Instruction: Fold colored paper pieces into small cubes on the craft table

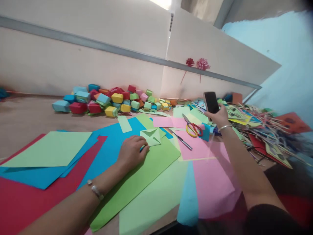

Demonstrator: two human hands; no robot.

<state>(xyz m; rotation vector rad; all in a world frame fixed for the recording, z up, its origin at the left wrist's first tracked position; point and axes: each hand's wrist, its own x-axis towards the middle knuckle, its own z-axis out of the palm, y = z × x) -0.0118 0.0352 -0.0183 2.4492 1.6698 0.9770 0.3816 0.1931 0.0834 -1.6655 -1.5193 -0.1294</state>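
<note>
My left hand (pixel 133 150) rests on the green and blue sheets with its fingers curled together; whether anything is under them is hidden. Just beyond its fingertips lies a folded pale green paper (pixel 152 137) with creased flaps. My right hand (pixel 218 116) is raised at the right, its fingers wrapped round a dark phone (pixel 211 102) held upright. Between the hands, scissors (pixel 192 128) with red and yellow handles and a craft knife (pixel 181 139) lie on pink paper (pixel 195 145).
Many small coloured paper boxes (pixel 117 98) line the back against a pale panel. Coloured sheets (pixel 51 148) spread at the left. Sticks and paper pieces (pixel 259 130) pile up at the right. Two paper flowers (pixel 203 64) hang on the panel.
</note>
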